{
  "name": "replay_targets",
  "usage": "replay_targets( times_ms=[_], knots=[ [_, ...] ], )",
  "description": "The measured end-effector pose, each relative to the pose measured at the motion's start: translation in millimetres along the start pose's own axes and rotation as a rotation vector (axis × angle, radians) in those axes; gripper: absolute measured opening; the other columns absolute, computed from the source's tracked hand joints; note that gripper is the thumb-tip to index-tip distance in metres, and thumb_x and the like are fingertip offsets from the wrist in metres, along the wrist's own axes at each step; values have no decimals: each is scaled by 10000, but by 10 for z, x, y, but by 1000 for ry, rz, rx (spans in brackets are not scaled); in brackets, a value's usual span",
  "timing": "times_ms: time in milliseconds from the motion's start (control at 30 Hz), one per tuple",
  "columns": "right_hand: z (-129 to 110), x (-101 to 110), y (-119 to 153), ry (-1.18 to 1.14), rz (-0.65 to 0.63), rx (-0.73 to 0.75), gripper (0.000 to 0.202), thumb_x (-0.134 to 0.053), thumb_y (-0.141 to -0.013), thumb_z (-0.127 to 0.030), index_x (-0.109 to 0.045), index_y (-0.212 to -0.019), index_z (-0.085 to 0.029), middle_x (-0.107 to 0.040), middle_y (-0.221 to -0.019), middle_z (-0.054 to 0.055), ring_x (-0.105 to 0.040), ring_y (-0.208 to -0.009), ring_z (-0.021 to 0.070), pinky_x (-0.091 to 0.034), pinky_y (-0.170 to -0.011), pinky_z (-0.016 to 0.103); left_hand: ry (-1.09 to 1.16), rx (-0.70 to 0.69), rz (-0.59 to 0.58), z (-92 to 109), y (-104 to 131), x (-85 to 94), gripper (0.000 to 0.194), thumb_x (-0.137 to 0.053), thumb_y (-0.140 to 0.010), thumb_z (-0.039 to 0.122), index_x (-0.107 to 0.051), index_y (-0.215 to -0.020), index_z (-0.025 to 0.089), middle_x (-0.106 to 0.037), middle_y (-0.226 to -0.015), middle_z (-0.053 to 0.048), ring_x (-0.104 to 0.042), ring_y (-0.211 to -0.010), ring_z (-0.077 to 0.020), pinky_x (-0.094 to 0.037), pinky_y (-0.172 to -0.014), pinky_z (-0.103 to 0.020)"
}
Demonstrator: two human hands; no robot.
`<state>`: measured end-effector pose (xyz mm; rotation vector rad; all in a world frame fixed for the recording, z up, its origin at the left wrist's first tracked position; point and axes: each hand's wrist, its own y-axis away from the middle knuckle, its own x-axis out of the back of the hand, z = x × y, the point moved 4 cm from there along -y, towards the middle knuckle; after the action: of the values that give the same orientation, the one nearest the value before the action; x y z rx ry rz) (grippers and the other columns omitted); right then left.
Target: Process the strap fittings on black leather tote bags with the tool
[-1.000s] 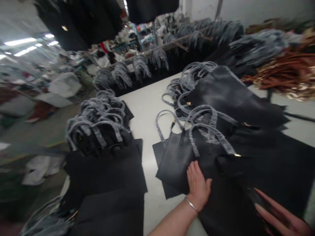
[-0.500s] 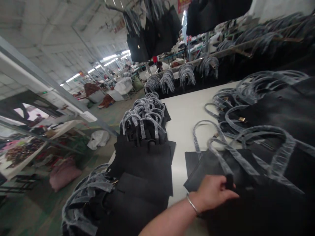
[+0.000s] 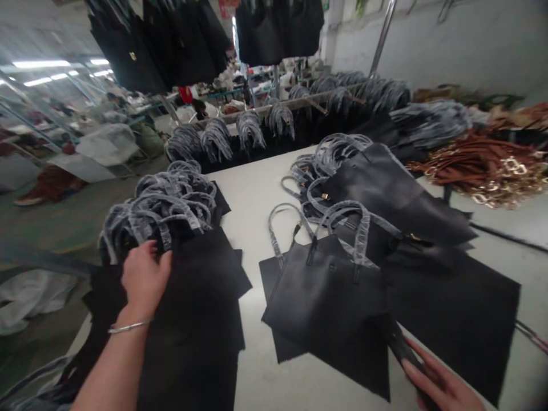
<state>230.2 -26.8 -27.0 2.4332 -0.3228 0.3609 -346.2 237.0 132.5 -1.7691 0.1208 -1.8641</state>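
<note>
My left hand, with a bangle on its wrist, rests at the left pile of black bag pieces, by their plastic-wrapped handles. Its fingers curl at a handle's lower end, and what they pinch is too blurred to make out. At the lower right, my right hand is wrapped round a dark, long object whose far end touches or overlaps the corner of a black bag panel. That panel has two wrapped handles and lies on the white table. More black bag pieces are heaped behind it.
Black bags hang overhead. Behind the table, a rail carries more wrapped handles. Brown straps with gold clasps lie at the right. A dark rod or cord crosses the table's right side.
My left hand has moved from the right-hand bags to the left pile. My right hand has come into view with the dark object. The view has swung right.
</note>
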Motion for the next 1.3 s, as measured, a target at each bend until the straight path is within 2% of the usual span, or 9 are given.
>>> replay_targets(
  times_ms=[67, 133, 233, 333, 400, 567, 867, 1067, 1300],
  knots=[
    [-129, -68, -58, -15, -45, -4, 825, -602, -718, -657, -452, -1401, -219, -661, -718, 17, -610, -584, 228, -504, -494, 298, 242, -233, -88, 586, 467, -353, 352, -501, -853, 362, -546, -1132, 152, -592, -1045, -66, -575, -959, -214, -475, -874, -358],
    [-226, -110, -112, -50, -83, -9, 852, -598, -743, -636, -391, -1435, -183, -612, -700, 3, -574, -578, 204, -482, -500, 284, 480, -477, -320, 1315, 1089, -749, 319, -506, -862, 300, -543, -1145, 155, -579, -1165, -93, -549, -1093, -221, -454, -964, -366],
    [-300, -106, -139, -72, -102, -1, 841, -619, -761, -585, -359, -1435, -155, -563, -700, -11, -552, -611, 189, -480, -551, 276, 591, -607, -513, 2227, 1870, -1167, 352, -540, -865, 240, -524, -1209, 167, -509, -1326, -115, -478, -1230, -233, -411, -1044, -407],
    [-323, -61, -121, -83, -109, 34, 828, -610, -790, -560, -312, -1436, -136, -541, -691, -19, -542, -601, 180, -476, -562, 275, 615, -802, -538, 2792, 2291, -1278, 456, -598, -860, 259, -474, -1295, 198, -401, -1439, -108, -383, -1317, -253, -368, -1080, -441],
    [-326, -15, -108, -92, -108, 39, 846, -607, -791, -564, -276, -1441, -135, -556, -722, -13, -543, -588, 174, -472, -553, 275, 584, -941, -549, 2970, 2446, -1261, 521, -638, -847, 318, -455, -1327, 231, -392, -1447, -97, -382, -1310, -274, -363, -1074, -457],
    [-391, 182, -83, -96, -7, -13, 943, -675, -702, -587, -295, -1439, -138, -623, -1026, 90, -586, -659, 184, -498, -578, 284, 470, -1001, -566, 2953, 2749, -1144, 510, -641, -835, 418, -498, -1294, 249, -447, -1387, -103, -437, -1227, -312, -383, -1029, -482],
    [-253, 509, -231, -191, -64, -122, 599, -621, -828, -481, -476, -1322, -173, -596, -724, -6, -530, -453, 108, -396, -403, 210, 482, -976, -605, 2654, 3419, -909, 440, -583, -859, 303, -508, -1288, 234, -501, -1325, -90, -485, -1139, -298, -426, -984, -492],
    [-225, 480, -465, -315, -107, -183, 353, -645, -839, -436, -565, -1072, -183, -625, -739, 12, -535, -408, 90, -407, -349, 176, 567, -986, -535, 2656, 3458, -861, 347, -513, -897, 231, -538, -1243, 220, -383, -1454, -78, -386, -1282, -278, -399, -1012, -458],
    [-225, 537, -445, -330, -146, -225, 322, -669, -828, -430, -555, -1007, -187, -650, -737, 27, -550, -409, 96, -423, -352, 171, 585, -976, -603, 2686, 3402, -835, 341, -500, -900, 212, -526, -1240, 229, -377, -1467, -48, -353, -1309, -256, -378, -1016, -453]
  ],
)
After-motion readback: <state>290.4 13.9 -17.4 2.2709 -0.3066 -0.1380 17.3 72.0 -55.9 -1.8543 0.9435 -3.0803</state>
